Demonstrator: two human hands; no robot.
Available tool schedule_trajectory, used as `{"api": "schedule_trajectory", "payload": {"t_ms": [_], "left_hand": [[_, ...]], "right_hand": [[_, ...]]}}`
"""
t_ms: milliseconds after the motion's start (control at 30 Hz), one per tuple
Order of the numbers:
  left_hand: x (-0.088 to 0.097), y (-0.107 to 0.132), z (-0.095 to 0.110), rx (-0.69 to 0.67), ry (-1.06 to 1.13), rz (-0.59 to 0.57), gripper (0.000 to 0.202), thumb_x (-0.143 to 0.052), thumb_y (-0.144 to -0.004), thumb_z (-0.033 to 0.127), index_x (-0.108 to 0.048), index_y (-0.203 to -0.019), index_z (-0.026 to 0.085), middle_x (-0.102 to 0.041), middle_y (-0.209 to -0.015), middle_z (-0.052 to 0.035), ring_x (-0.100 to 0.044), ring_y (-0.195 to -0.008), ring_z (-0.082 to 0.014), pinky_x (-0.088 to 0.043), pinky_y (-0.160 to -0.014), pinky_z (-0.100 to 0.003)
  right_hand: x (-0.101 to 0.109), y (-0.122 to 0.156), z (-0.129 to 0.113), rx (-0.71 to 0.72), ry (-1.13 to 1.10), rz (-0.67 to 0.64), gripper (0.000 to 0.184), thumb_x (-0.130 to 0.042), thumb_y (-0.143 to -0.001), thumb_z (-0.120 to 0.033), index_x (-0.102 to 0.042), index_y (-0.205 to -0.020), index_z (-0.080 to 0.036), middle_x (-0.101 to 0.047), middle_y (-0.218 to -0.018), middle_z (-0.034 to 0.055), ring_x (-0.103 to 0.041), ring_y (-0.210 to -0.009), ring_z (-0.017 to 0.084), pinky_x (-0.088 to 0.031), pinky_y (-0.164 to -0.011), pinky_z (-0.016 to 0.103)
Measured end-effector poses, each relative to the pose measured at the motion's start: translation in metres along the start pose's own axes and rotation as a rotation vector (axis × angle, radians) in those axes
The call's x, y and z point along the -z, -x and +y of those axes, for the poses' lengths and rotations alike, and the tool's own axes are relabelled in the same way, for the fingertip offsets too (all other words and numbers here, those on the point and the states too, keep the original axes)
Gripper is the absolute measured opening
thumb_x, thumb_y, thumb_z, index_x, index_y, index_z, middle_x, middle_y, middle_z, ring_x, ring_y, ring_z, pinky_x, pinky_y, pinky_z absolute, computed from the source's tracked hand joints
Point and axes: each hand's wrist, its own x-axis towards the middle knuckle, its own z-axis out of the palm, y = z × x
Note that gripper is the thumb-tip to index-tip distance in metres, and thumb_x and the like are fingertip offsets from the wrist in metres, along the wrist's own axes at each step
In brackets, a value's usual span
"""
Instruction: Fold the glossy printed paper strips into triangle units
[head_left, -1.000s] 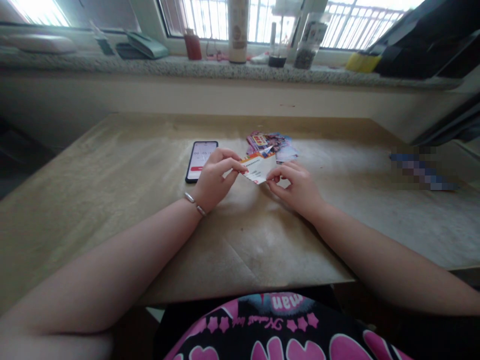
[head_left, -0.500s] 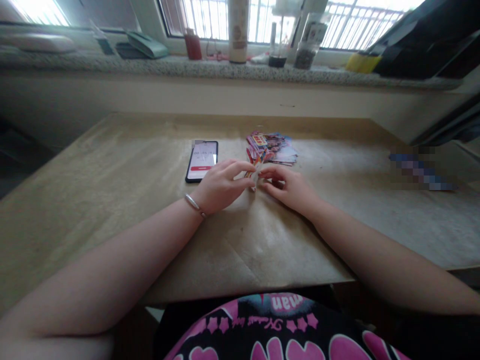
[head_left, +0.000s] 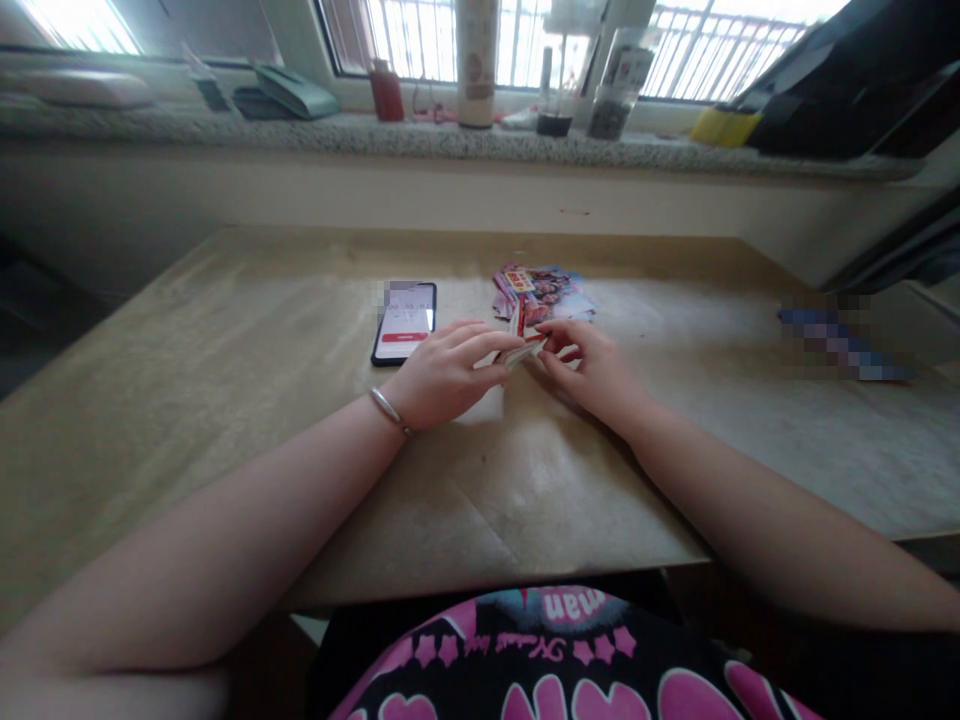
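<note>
A small folded piece of printed paper (head_left: 523,350), red and orange on one side and white on the other, is held between my two hands above the table. My left hand (head_left: 450,372) pinches its left part between thumb and fingers. At the paper's right end, my right hand (head_left: 589,368) grips an edge with thumb and forefinger. One narrow part of the paper stands up, and the fingertips hide some of its folds. Just beyond the hands lies a loose pile of colourful printed sheets (head_left: 551,290).
A phone (head_left: 405,322) with a lit screen lies left of the pile on the table (head_left: 247,400). At the far right is a blurred blue item (head_left: 844,343). Bottles, including a red one (head_left: 386,92), stand along the stone windowsill (head_left: 420,135).
My right hand has shifted slightly and now holds the paper's right end. The paper has turned and spread, with one flap pointing right and another standing up.
</note>
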Motion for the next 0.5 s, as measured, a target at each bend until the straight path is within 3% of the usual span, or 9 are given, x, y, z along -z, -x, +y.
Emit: {"api": "schedule_trajectory", "payload": {"t_ms": [133, 300, 400, 500], "left_hand": [[0.002, 0.001, -0.001, -0.038, -0.012, -0.043, 0.02, -0.048, -0.09, 0.014, -0.067, -0.09, 0.021, -0.063, -0.127, -0.0037, -0.059, -0.112, -0.0189, -0.048, -0.099, -0.037], [0.001, 0.002, -0.001, -0.007, 0.055, -0.016, 0.034, -0.051, -0.088, 0.014, -0.055, -0.121, 0.022, -0.06, -0.132, -0.0062, -0.06, -0.114, -0.0187, -0.046, -0.102, -0.039], [0.003, 0.002, 0.0, 0.018, 0.083, -0.02, 0.04, -0.053, -0.089, 0.017, -0.05, -0.129, 0.02, -0.062, -0.13, -0.008, -0.06, -0.114, -0.0193, -0.045, -0.103, -0.04], [0.006, 0.002, -0.002, 0.059, 0.087, -0.036, 0.035, -0.052, -0.091, 0.024, -0.055, -0.125, 0.018, -0.067, -0.119, -0.0081, -0.062, -0.109, -0.0201, -0.044, -0.102, -0.04]], "right_hand": [[0.005, -0.001, 0.003, -0.019, 0.001, 0.013, 0.016, -0.058, -0.084, -0.026, -0.066, -0.098, -0.024, -0.067, -0.087, 0.0026, -0.063, -0.075, 0.017, -0.055, -0.067, 0.032], [0.012, -0.001, 0.005, -0.022, -0.023, -0.006, 0.011, -0.06, -0.083, -0.027, -0.069, -0.088, -0.022, -0.072, -0.089, 0.0033, -0.065, -0.077, 0.017, -0.055, -0.068, 0.033], [0.016, -0.001, 0.005, -0.004, -0.029, -0.034, 0.011, -0.062, -0.082, -0.029, -0.07, -0.084, -0.022, -0.073, -0.087, 0.0036, -0.065, -0.078, 0.017, -0.055, -0.068, 0.032], [0.019, -0.001, 0.007, 0.025, -0.019, -0.079, 0.013, -0.063, -0.081, -0.031, -0.071, -0.083, -0.021, -0.073, -0.084, 0.0041, -0.065, -0.074, 0.017, -0.054, -0.066, 0.031]]}}
